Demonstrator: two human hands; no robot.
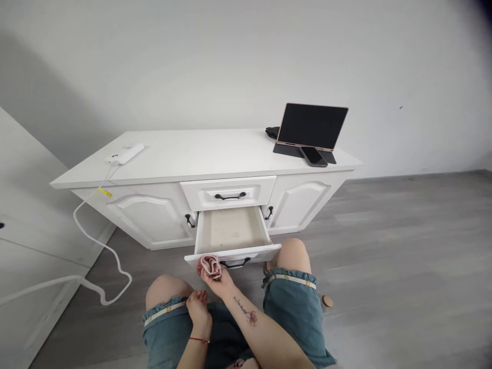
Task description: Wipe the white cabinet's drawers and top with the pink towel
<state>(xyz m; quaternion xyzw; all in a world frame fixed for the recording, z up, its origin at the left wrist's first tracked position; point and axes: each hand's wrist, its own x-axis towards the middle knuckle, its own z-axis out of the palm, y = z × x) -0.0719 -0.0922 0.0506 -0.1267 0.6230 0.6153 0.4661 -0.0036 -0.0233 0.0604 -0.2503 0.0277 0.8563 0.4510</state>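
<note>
My right hand is closed around a bunched pink and white cloth, held at the front panel of the pulled-out lower drawer, just left of its black handle. Whether the cloth touches the panel I cannot tell. The drawer holds nothing that I can see except small specks on its bottom. My left hand, with a red string bracelet at the wrist, rests by my left thigh with its fingers curled in and nothing visible in them.
A white cabinet stands against the wall, its upper drawer closed. On top are a tablet on a stand, a phone, a dark folded item and a white power strip. Its cable hangs down at left.
</note>
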